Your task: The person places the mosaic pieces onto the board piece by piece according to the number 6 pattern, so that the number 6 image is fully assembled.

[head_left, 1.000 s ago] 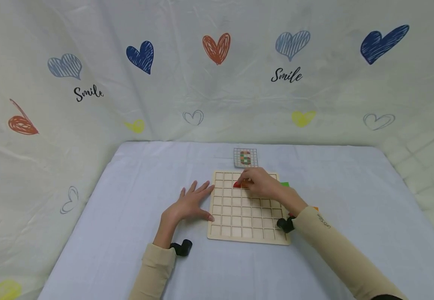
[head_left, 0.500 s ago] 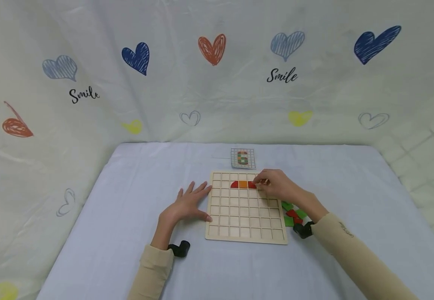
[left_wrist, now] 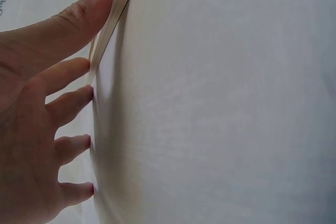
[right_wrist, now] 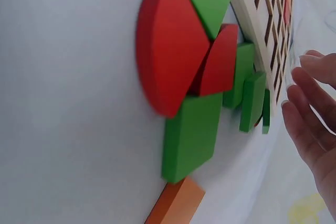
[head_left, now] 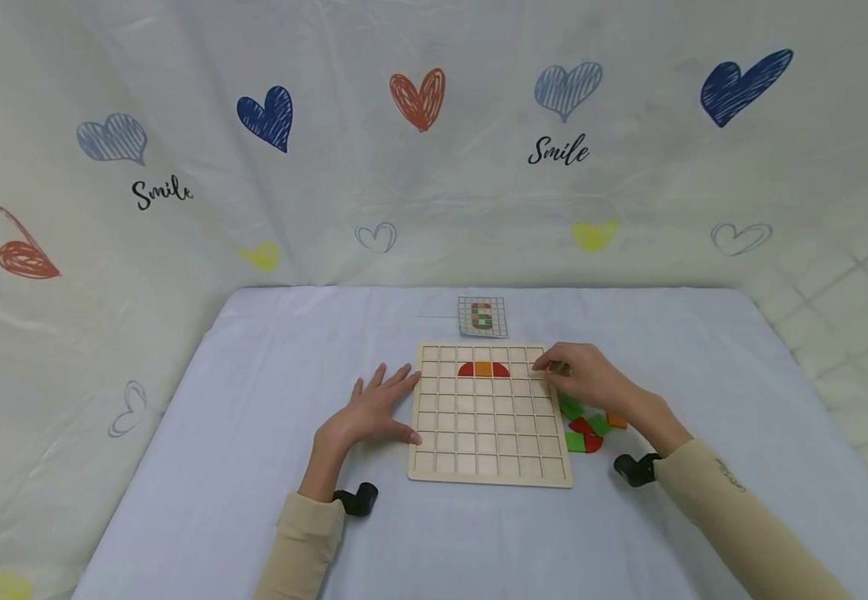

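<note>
Pale wooden grid board [head_left: 477, 421] on white tabletop [head_left: 253, 367], left hand [head_left: 368, 414] spread wide against its left edge, right hand [head_left: 589, 375] empty, fingers loosely bent by its right edge, orange square tile [head_left: 483, 369] between two red rounded tiles [head_left: 466, 370]

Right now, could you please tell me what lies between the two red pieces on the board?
An orange square lies between the red pieces on the board; the head view shows it.

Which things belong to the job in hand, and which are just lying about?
In the job, it seems:
left hand
right hand
wooden grid board
red and orange pieces set in it
loose red, green and orange pieces beside it
printed card beyond it

Just surroundings:
heart-print backdrop
white tablecloth
black wrist devices
</note>
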`<state>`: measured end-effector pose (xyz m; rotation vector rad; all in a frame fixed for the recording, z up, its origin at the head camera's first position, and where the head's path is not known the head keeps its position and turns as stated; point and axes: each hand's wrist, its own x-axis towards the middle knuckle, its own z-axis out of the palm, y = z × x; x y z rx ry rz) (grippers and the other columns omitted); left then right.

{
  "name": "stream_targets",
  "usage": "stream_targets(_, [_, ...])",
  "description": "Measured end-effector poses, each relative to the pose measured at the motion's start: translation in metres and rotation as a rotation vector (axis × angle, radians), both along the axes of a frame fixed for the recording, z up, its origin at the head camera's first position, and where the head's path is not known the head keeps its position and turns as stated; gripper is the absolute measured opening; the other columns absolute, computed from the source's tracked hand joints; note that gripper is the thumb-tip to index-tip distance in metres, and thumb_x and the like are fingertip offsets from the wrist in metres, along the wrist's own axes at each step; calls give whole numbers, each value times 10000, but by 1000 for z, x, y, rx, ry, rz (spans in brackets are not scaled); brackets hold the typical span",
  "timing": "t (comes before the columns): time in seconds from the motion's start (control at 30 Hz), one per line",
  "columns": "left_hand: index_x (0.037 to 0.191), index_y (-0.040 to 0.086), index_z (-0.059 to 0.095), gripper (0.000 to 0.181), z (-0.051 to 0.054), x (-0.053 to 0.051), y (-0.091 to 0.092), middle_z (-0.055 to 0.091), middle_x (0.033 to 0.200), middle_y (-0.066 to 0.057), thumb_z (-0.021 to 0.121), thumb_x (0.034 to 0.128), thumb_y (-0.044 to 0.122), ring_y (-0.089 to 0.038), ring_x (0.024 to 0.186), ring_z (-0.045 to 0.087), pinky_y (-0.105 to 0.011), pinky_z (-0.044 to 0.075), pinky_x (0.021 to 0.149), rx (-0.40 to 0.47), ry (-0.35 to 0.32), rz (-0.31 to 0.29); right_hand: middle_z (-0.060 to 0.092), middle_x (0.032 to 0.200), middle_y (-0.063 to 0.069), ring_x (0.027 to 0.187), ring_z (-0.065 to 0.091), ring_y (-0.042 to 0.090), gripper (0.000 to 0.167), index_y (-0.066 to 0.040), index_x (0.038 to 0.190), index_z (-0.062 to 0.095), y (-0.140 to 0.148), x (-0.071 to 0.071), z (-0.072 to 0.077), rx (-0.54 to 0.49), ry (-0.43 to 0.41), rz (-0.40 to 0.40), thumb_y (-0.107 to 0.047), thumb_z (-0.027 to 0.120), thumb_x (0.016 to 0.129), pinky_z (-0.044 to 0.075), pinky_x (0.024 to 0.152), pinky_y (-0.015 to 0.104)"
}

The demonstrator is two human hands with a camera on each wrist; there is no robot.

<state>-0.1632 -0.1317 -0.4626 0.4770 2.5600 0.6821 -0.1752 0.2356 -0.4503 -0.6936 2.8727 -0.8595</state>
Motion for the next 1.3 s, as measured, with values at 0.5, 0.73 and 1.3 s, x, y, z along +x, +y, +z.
stream_targets(0.5, [1634,219,317,1051,-1,-1,-1,195,1729,-8,901,776,387,-363,1609,-13,-656,-26,1255,-6,1,3,755,1020,47,898,657,197,153,-42,1051,775,35,23,1,11,-14,-70,-5,716,914,585,760,298])
stream_targets(0.73, [1635,215,314,1047,-2,-1,-2,189,1730,-9,895,783,395,-366,1608,-9,-661,-19,1253,-13,4,-10,747,1056,60,908,671,202,197,-31,1098,759,53,38,3,27,-32,-109,-24,725,904,591,767,293])
stream_targets(1.3, [1641,194,295,1039,-1,0,-3,175,1733,-35,883,802,368,-380,1605,-29,-658,-46,1250,13,-13,-16,730,1063,97,890,637,194,271,12,1127,704,79,62,0,45,-88,-150,-38,766,868,588,751,309])
